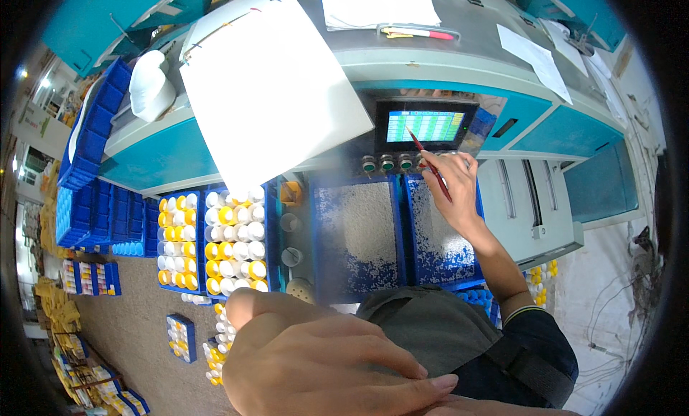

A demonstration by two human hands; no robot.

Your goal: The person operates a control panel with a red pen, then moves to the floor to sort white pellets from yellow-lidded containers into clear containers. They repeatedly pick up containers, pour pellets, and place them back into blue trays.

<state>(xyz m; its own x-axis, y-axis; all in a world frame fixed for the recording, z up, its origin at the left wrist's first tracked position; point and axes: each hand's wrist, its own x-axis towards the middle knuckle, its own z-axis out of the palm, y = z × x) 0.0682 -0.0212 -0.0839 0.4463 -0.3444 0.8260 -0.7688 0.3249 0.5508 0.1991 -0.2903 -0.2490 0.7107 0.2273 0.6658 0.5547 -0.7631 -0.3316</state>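
Note:
My right hand (pixel 453 186) is raised in front of a teal machine and grips a thin red pen (pixel 429 163). The pen's tip touches a small lit screen (pixel 425 126) on the machine's control panel. A row of round buttons (pixel 387 162) sits just below the screen. My left hand (pixel 326 358) rests flat near my chest at the bottom of the view, fingers together and pointing right, holding nothing. Below the right hand stand two blue trays (pixel 396 229) filled with tiny white grains.
Blue crates of yellow and white spools (pixel 228 240) stand to the left, with more stacked on the floor (pixel 90 276). A large white sheet (pixel 269 86) and several papers (pixel 535 55) lie on the machine top. Cables trail on the floor at right (pixel 617 301).

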